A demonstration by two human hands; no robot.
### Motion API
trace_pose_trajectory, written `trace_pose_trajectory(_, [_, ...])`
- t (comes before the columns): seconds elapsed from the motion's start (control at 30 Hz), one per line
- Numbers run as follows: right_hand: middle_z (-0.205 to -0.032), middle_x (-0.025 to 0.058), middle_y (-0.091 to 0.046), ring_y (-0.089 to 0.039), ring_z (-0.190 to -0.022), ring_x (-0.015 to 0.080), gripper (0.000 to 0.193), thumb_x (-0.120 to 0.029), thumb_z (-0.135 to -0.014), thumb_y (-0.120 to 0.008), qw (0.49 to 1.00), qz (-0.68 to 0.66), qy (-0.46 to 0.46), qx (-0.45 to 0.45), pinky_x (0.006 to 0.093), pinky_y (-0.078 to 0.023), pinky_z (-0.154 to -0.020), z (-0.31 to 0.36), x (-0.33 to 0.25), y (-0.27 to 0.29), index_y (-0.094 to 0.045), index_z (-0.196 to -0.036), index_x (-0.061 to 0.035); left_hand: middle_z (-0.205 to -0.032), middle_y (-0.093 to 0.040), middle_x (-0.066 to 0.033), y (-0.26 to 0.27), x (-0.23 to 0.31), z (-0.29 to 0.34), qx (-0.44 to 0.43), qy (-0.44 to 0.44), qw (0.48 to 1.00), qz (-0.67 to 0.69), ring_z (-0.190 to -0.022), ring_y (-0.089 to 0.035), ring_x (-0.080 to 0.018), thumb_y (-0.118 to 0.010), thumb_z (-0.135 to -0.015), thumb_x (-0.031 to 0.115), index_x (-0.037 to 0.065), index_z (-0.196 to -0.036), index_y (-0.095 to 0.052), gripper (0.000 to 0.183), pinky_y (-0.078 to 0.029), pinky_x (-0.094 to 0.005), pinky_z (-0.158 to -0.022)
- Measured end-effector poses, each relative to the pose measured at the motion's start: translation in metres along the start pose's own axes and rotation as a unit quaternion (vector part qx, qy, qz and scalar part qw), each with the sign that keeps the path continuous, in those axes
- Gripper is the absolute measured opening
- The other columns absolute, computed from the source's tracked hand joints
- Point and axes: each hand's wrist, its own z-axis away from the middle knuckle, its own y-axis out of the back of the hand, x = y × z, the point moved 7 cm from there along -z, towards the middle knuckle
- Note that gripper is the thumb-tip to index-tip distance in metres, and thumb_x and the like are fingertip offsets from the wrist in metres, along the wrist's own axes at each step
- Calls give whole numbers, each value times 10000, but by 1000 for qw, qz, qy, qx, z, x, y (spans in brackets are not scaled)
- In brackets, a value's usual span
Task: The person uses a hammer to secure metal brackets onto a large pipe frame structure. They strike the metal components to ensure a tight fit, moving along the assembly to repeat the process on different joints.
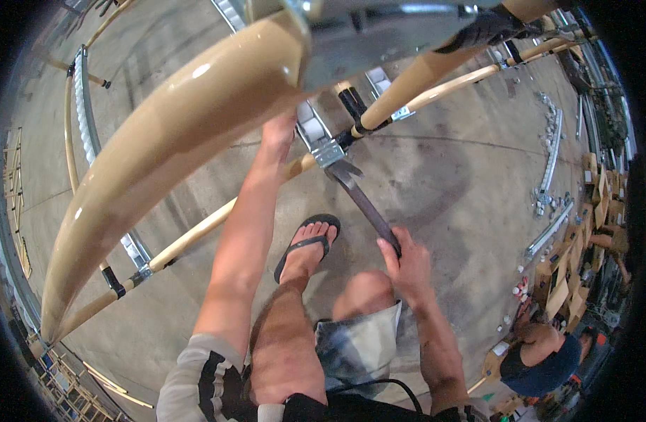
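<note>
My right hand (409,263) is closed around the handle of a claw hammer (369,211). The hammer's dark head is against or just beside the metal end bracket (328,153) of a roller track (310,126). That bracket sits at a beige pipe (214,219) crossing the frame, near a black pipe joint (345,136). Reaching up from below, my left hand (279,131) is at the left side of the roller track. Its fingers are hidden behind a thick beige pipe (189,105) close to the camera, so their grip cannot be made out.
Another roller track (84,112) spans the frame at left. Loose track pieces (550,231) and small parts lie on the concrete floor at right, beside cardboard boxes (569,281). A person (548,359) in dark clothing is at lower right. My sandaled foot (309,243) stands below the pipe.
</note>
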Motion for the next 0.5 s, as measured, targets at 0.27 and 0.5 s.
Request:
trace_pose_trajectory(0.27, [-777, 208, -661, -649, -732, 434, 344, -343, -927, -641, 1000, -15, 2, 9, 485, -491, -600, -2, -11, 9, -589, -1103, -52, -779, -640, -9, 2, -11, -18, -25, -43, 998, -33, -647, -559, -99, -716, -755, 142, -5, -849, -683, 177, -456, -289, -579])
trace_pose_trajectory(0.5, [-785, 208, -656, -641, -734, 431, 343, -351, -938, -628, 998, 23, -50, -35, 491, -478, -617, 21, 16, 9, -573, -1107, -57, -764, -639, -7, 4, -11, -24, -21, -21, 998, -53, -645, -554, -100, -720, -755, 154, 1, -813, -683, 169, -446, -290, -575])
